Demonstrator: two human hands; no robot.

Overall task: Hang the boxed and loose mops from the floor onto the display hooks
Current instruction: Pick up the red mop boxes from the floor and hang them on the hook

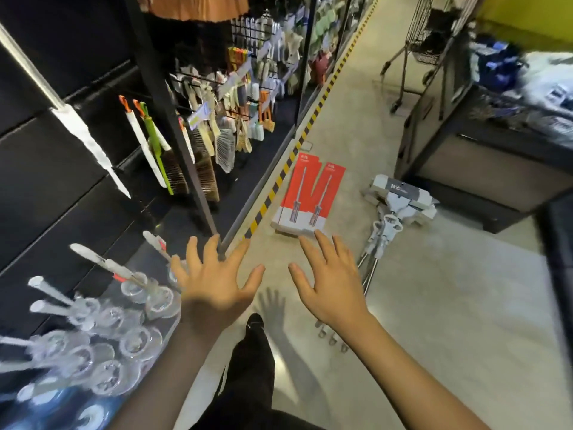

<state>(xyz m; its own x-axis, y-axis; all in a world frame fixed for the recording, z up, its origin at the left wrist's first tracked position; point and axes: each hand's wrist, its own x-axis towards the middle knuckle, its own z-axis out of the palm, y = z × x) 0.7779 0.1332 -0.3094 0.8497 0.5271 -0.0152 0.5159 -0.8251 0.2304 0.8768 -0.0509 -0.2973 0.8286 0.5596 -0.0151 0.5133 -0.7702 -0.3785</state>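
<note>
Both my hands are out in front, fingers spread, holding nothing: left hand (214, 280), right hand (331, 282). The red boxes (305, 193) lie flat on the floor (434, 305) just past my fingertips, by the striped line (280, 176). The loose mops (400, 200) lie right of them.
</note>
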